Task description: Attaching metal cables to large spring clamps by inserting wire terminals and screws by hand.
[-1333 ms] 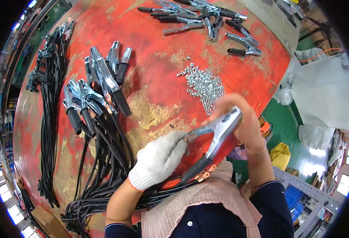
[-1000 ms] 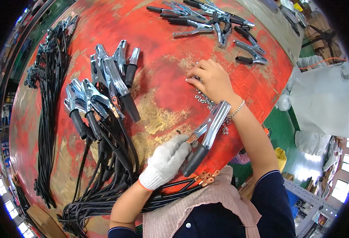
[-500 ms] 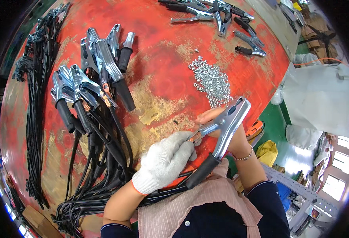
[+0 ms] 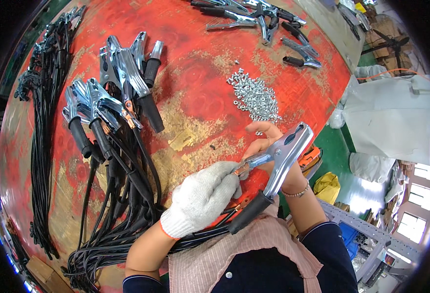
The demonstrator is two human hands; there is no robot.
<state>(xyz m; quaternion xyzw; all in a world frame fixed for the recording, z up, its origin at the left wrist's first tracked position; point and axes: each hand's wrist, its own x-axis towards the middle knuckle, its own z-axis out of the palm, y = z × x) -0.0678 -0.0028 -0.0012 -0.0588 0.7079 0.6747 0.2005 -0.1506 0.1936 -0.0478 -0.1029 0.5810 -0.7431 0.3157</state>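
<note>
The gloved left hand (image 4: 203,198) pinches a copper terminal (image 4: 241,168) against the metal clamp (image 4: 278,161) gripped in the bare right hand (image 4: 268,146), with nuts (image 4: 254,95) just beyond.

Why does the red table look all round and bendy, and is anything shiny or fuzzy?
In the head view the fisheye lens bows the red table toward a dark rim. Daylight glares off the metal clamp in the right hand, and the windows at the lower right are washed out white. The gloved left hand looks sharp, not blurred.
</note>
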